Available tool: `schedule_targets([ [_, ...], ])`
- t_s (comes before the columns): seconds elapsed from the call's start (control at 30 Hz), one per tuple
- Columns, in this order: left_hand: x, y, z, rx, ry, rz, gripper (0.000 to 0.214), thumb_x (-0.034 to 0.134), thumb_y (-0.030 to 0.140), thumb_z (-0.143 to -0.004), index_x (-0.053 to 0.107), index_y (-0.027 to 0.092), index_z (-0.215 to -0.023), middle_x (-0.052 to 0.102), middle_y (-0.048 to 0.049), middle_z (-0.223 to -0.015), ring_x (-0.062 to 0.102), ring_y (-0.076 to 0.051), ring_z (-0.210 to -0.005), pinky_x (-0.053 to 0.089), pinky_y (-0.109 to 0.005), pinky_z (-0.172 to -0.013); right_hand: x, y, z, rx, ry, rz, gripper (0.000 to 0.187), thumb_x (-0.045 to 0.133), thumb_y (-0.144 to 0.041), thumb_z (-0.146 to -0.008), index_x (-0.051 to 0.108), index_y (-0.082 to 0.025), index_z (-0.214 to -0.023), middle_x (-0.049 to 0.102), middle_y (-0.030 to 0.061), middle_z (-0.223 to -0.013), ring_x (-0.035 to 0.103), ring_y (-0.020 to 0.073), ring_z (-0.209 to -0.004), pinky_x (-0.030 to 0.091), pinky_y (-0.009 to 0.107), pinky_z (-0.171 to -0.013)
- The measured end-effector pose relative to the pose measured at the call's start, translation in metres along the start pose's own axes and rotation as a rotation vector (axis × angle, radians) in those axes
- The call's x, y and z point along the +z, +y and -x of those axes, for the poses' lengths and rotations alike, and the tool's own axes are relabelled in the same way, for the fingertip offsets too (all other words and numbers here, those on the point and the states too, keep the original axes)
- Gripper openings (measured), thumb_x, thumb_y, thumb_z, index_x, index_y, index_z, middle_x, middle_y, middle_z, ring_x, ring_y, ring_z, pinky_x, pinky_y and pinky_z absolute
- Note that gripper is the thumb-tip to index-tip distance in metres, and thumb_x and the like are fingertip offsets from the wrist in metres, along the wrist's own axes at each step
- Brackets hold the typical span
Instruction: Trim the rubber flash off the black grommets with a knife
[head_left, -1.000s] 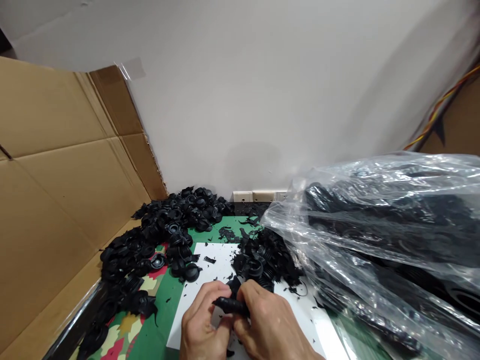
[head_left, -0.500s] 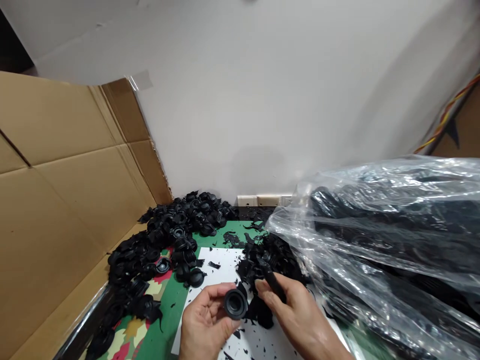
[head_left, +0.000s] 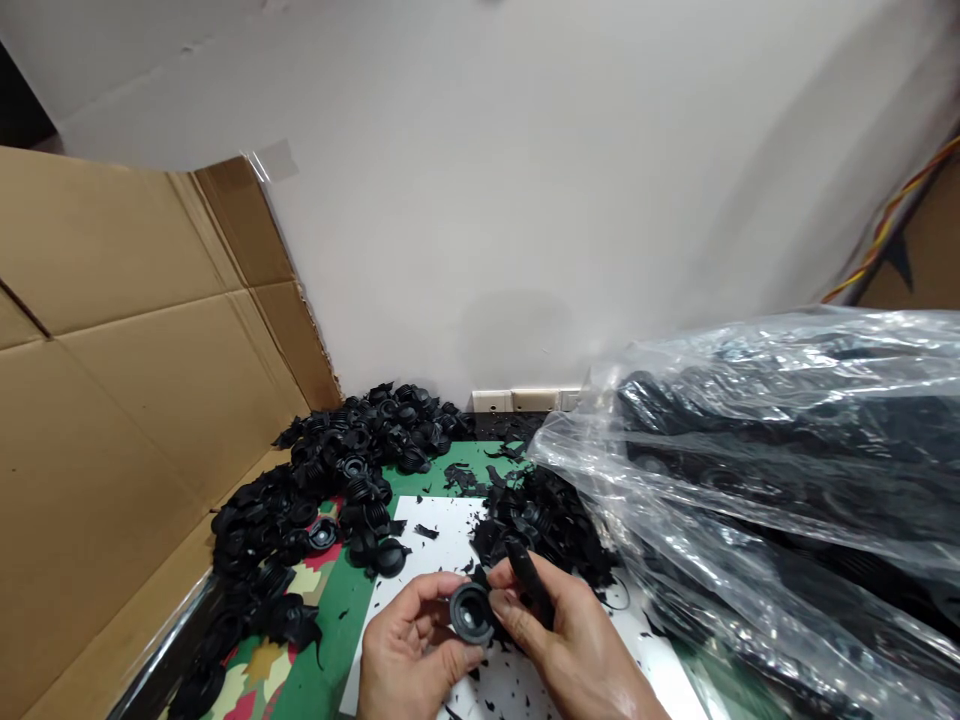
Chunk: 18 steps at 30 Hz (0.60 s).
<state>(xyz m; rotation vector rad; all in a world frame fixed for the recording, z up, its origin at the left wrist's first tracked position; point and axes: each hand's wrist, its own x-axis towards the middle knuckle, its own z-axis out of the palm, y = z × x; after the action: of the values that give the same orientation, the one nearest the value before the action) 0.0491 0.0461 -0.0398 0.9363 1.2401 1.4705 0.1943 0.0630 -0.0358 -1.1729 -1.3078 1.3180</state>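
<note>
My left hand [head_left: 412, 640] grips a round black rubber part [head_left: 472, 612] between thumb and fingers, its ringed hollow side facing me. Close against its right edge is my right hand [head_left: 551, 625], closed around a dark stick-like tool [head_left: 529, 580] that slants up between thumb and forefinger. The tool's working end is hidden, and I cannot tell whether the right fingertips also pinch the part's edge. Under both hands lies a white sheet [head_left: 401, 515] strewn with black scraps. Just beyond the right hand is a heap of black rubber trimmings [head_left: 544, 515].
Many similar black parts [head_left: 352, 450] are piled at the left and back, beside a cardboard panel [head_left: 142, 330]. A clear plastic bag [head_left: 750, 460] of black pieces fills the right side. Wall sockets [head_left: 532, 400] sit low behind the green surface [head_left: 442, 460].
My right hand has moved left, from over the trimmings to the edge of the rubber part. The part has tilted slightly in my left hand, which stays in nearly the same place.
</note>
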Motion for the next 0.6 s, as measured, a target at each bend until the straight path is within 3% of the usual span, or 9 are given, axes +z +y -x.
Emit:
schedule_targets([
  [0.17,-0.002,-0.006,0.0,0.035,0.021,-0.004,0.035,0.085,0.005,-0.039,0.078,0.019,-0.07,0.074,-0.0006,-0.067,0.065,-0.014,-0.055,0.053,-0.017,-0.054,-0.001,-0.006,0.002,-0.05,-0.025,0.087,0.027,0.051,-0.04,-0.079,0.052,-0.018,-0.062,0.053,-0.0001,-0.063,0.05,0.0174,-0.063,0.038,0.027,-0.058],
  [0.33,-0.005,-0.011,0.001,0.164,-0.016,-0.031,0.032,0.086,0.012,-0.044,0.08,0.023,-0.073,0.073,-0.0019,-0.081,0.067,-0.016,-0.066,0.055,-0.019,-0.061,0.007,-0.011,0.006,-0.089,-0.066,0.147,0.027,0.049,-0.036,-0.079,0.046,-0.02,-0.058,0.055,0.0003,-0.065,0.05,0.0166,-0.063,0.036,0.027,-0.058],
  [0.43,-0.006,-0.011,0.001,0.216,-0.075,-0.065,0.028,0.086,0.024,-0.051,0.081,0.026,-0.078,0.073,-0.0038,-0.084,0.064,-0.014,-0.061,0.054,-0.019,-0.057,0.008,-0.005,0.003,-0.089,-0.082,0.205,0.025,0.049,-0.034,-0.079,0.048,-0.019,-0.058,0.057,0.0013,-0.065,0.051,0.0167,-0.063,0.037,0.026,-0.057],
  [0.6,-0.009,-0.009,0.0,0.172,-0.14,-0.107,0.029,0.076,0.044,-0.065,0.08,0.024,-0.085,0.071,-0.0105,-0.093,0.066,-0.018,-0.064,0.056,-0.023,-0.05,0.007,0.007,-0.003,-0.048,-0.141,0.157,0.026,0.049,-0.037,-0.08,0.054,-0.018,-0.063,0.061,0.003,-0.064,0.056,0.0188,-0.063,0.041,0.027,-0.058],
])
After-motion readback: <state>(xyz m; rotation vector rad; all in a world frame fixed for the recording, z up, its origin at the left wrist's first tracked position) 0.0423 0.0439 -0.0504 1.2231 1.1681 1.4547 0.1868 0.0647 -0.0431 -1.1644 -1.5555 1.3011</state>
